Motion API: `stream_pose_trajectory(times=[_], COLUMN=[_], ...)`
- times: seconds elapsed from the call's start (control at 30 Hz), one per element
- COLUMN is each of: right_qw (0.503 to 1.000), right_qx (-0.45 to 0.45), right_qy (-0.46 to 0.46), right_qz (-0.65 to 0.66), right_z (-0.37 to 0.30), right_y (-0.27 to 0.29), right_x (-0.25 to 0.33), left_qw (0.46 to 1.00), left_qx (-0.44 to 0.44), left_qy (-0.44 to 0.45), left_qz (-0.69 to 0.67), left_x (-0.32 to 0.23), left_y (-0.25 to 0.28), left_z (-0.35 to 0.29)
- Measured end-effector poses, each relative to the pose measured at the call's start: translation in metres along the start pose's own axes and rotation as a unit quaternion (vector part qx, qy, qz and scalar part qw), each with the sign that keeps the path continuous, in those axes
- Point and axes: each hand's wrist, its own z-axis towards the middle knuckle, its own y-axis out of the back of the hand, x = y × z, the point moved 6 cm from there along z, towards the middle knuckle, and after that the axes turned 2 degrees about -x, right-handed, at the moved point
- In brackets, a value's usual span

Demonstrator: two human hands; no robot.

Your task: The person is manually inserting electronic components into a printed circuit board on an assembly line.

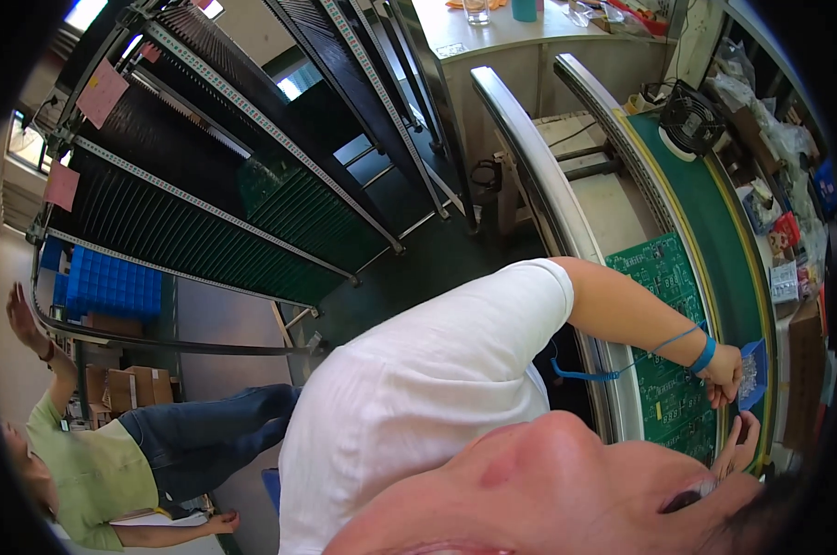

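My left hand [722, 376], with a blue wrist strap [704, 354] and coiled cord, reaches over a green circuit board [663, 370] set with components. Its fingers are closed at the edge of a blue tray [753, 375] full of small pale parts; what they hold, if anything, is too small to tell. My right hand [738, 446] is close by, just below the tray. Its fingers are bent and close together, and part of it is hidden. The board lies along the rails of a conveyor.
A green conveyor belt [728, 231] curves past a black fan [691, 120]; bags and boxes line its far side. A metal rail [539, 157] runs nearer me. A tall slotted rack [187, 176] stands left. A co-worker in a green shirt [104, 476] stands at the lower left.
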Motion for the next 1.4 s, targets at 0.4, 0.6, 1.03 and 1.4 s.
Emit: stream_pose_trajectory(times=[0.4,0.6,1.03,1.4], right_qw=[0.991,0.991,0.993,0.983], right_qx=[0.034,0.040,0.093,0.142], right_qy=[-0.025,-0.075,-0.015,0.013], right_qz=[0.124,0.099,-0.075,-0.115], right_z=[0.000,-0.009,-0.016,-0.021], right_y=[0.010,0.026,0.005,-0.010], right_x=[0.042,0.039,0.040,0.047], left_qw=[0.994,0.990,0.992,0.993], left_qx=[0.014,0.035,0.039,-0.004], left_qy=[0.096,0.110,0.088,0.094], left_qz=[0.058,0.074,0.078,0.069], left_x=[-0.037,-0.057,-0.046,-0.047], left_y=[0.032,0.023,0.027,0.027], left_z=[-0.043,-0.048,-0.048,-0.049])
